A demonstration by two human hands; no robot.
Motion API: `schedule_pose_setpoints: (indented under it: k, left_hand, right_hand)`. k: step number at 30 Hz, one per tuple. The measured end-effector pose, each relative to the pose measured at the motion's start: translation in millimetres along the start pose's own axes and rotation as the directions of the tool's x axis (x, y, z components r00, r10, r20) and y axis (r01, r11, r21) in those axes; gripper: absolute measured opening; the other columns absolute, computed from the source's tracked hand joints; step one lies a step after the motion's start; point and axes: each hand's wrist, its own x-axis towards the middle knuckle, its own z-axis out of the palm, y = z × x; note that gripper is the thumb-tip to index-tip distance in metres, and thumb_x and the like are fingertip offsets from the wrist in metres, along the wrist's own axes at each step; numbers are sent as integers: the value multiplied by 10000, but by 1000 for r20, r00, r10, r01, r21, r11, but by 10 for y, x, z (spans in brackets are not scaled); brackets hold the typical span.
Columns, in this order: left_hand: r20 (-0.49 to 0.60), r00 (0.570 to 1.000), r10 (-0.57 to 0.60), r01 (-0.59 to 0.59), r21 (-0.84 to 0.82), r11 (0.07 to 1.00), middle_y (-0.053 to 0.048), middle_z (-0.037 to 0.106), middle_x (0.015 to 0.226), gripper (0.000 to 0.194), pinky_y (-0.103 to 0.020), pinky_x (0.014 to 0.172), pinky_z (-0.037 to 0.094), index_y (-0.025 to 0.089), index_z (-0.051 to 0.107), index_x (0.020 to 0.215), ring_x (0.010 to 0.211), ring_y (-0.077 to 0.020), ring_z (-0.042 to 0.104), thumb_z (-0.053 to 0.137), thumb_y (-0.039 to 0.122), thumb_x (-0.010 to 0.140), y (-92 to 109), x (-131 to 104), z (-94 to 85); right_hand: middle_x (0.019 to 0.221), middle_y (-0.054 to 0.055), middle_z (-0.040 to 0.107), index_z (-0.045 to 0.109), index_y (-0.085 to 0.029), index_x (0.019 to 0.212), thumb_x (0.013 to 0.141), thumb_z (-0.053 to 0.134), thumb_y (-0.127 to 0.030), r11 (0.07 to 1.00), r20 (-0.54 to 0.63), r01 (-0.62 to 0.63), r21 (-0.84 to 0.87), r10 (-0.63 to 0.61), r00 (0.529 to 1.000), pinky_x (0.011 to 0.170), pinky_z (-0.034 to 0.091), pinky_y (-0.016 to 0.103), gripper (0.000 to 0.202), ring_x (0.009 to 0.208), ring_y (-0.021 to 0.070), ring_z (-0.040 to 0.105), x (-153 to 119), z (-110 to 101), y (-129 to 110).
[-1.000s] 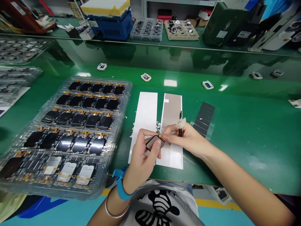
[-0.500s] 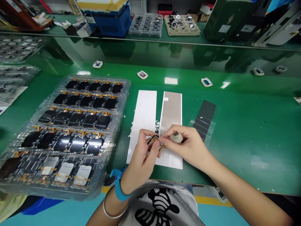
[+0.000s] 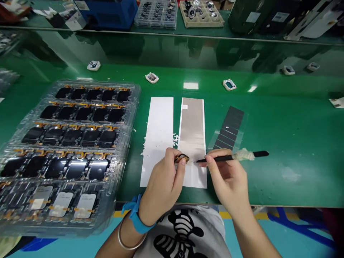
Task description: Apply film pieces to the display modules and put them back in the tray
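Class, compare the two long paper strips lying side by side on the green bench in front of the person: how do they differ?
The left strip is plain white; the right strip looks grey and glossy. White scraps speckle the left strip's edges; the right strip lies partly under the right hand. Both lie flat and parallel.

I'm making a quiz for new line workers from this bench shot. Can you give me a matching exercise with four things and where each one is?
Things:
1. black tweezers
2. small module
3. clear tray
4. dark strip sheet

Places:
A. left part of the green bench
B. pinched in the left hand
C. on the bench right of the two white sheets
D. held in the right hand, tip towards the left

Pairs: 1-D, 2-B, 3-A, 4-C
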Motion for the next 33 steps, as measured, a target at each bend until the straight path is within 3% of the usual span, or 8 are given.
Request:
schedule_pose_setpoints:
  k: [4,13,17,19,28,30,33]
  left_hand:
    - [0,1000,21,-21,49,999,-60,683,954,124,-322,677,449,209,479,1068,828,-223,668,373,269,1048,30,10,0]
    - [-20,1000,20,-19,75,997,-54,708,976,116,-311,657,444,215,479,1079,796,-216,685,384,274,1048,18,0,-3]
    - [-27,1000,2,0,61,998,-42,703,938,119,-296,629,433,218,480,1081,777,-210,682,390,288,1050,19,3,-10]
    - [-23,1000,4,-2,76,997,-39,700,939,115,-294,630,432,219,477,1082,783,-210,682,392,291,1050,16,10,-7]
    - [-25,1000,2,0,95,996,-41,699,930,96,-301,638,437,223,472,1070,773,-215,680,401,282,1044,0,9,-3]
    - [-39,999,-16,18,63,998,-40,694,919,86,-295,624,430,226,476,1052,754,-209,670,417,287,1041,-2,7,1]
    - [-111,992,-54,45,-80,996,-36,682,906,81,-278,626,445,233,491,1010,760,-192,660,460,304,1031,3,10,6]
  right_hand:
    - [886,35,673,677,-192,799,931,638,-224,997,-43,-22,-76,19,999,651,608,218,141,760,136,717,-47,69,44]
    - [826,4,661,667,-191,874,907,676,-241,985,-81,-83,151,96,992,597,616,228,61,634,128,727,-49,76,30]
    - [905,27,677,679,-197,879,909,672,-221,997,-121,-55,53,61,991,654,614,237,39,721,132,728,-86,68,69]
    - [888,32,683,692,-195,854,911,667,-222,999,-85,-40,-6,40,996,655,605,232,68,756,138,720,-89,73,78]
    - [847,36,692,692,-184,831,918,659,-222,999,-59,-32,36,34,998,626,633,252,101,707,151,735,-72,78,37]
    - [848,28,684,698,-192,842,908,670,-201,996,-111,-10,94,20,994,624,642,252,71,674,144,734,-83,63,16]
    - [848,13,640,683,-205,861,896,687,-199,981,-286,36,192,21,958,611,656,269,37,689,155,739,-101,78,-43]
